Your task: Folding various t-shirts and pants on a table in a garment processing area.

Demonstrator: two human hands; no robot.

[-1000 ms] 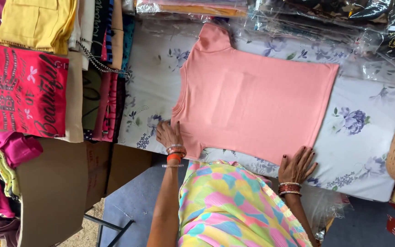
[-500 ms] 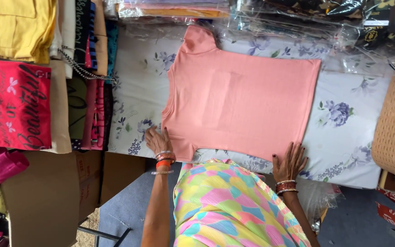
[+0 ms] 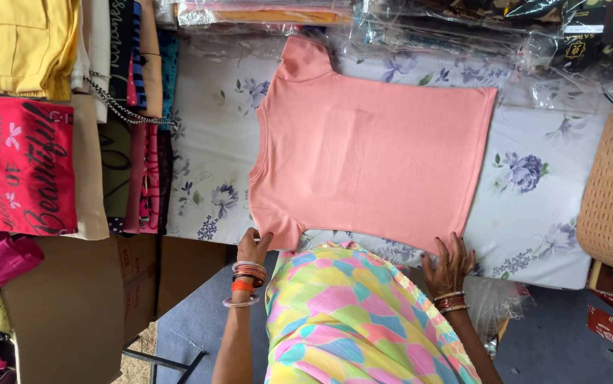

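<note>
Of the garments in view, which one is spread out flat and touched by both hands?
The plain salmon-pink T-shirt on the floral sheet. The left hand holds its sleeve, the right hand its hem corner; the red printed shirt and yellow garment lie apart, untouched.

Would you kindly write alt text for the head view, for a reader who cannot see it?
A peach T-shirt lies flat on a floral sheet; the left hand grips its near sleeve, the right hand its hem corner. Folded clothes are stacked at left.
</note>
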